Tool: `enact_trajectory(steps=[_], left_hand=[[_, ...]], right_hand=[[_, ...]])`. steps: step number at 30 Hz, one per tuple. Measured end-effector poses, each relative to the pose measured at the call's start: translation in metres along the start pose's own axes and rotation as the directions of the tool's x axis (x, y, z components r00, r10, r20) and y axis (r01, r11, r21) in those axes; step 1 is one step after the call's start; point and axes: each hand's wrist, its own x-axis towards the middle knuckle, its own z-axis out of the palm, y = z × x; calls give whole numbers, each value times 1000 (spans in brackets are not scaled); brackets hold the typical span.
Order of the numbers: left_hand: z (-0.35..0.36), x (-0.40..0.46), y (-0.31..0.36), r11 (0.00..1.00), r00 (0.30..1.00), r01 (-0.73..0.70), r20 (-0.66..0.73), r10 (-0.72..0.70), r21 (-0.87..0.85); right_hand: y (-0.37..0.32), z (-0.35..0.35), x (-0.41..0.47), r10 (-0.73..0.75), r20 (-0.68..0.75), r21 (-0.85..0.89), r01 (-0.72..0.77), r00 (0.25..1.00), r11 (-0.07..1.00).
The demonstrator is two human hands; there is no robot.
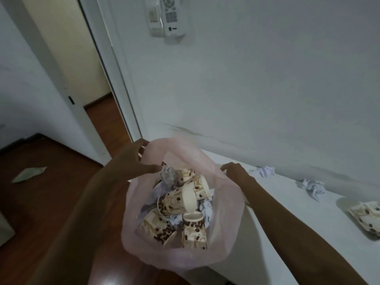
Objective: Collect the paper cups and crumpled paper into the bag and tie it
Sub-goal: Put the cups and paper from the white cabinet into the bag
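A home room is indicated by wooden floor point(61, 202), open doorway point(82, 68), and wall-mounted remote point(171, 15).

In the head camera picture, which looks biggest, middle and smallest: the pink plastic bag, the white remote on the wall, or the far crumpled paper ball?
1. Pink plastic bag
2. White remote on the wall
3. Far crumpled paper ball

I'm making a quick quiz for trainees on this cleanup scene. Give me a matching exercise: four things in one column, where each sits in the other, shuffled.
Things:
1. flattened cup
2. remote control
3. folded paper
4. upright cup

Places:
A. inside the pink bag
B. on the wooden floor
C. in a holder on the wall
D. on the white counter

Pairs: 1-D, 2-C, 3-B, 4-A
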Motion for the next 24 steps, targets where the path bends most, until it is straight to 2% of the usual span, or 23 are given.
enact_trajectory(steps=[3,7,9,12,14,17,21,23,24], left_hand=[[-3,-3,-5,999,1000,12,-8,-12,40],[-2,3,0,1000,993,13,-114,-15,-21],[-2,8,4,998,987,20,-159,-28,-53],[-1,15,7,989,980,44,-188,-71,-144],[-1,18,8,979,976,38,-203,-80,-202],[0,22,10,959,972,36,-215,-99,-281],[2,25,12,960,973,40,-208,-100,-277],[2,25,13,962,975,42,-199,-99,-271],[1,25,13,961,974,42,-202,-100,-274]], right_hand=[[-2,8,0,4,-28,-8,-5,1000,1000],[-12,-7,-14,38,-232,267,26,972,963],[-23,-34,-31,46,-335,417,104,941,903],[-55,-82,-79,-18,-482,559,324,876,763],[-78,-103,-115,-137,-477,594,433,868,678],[-113,-100,-143,-360,-341,531,494,868,688],[-136,-52,-132,-510,-200,326,548,837,770],[-133,-37,-128,-522,-195,258,557,831,790],[-128,-35,-129,-494,-262,198,547,829,813]])
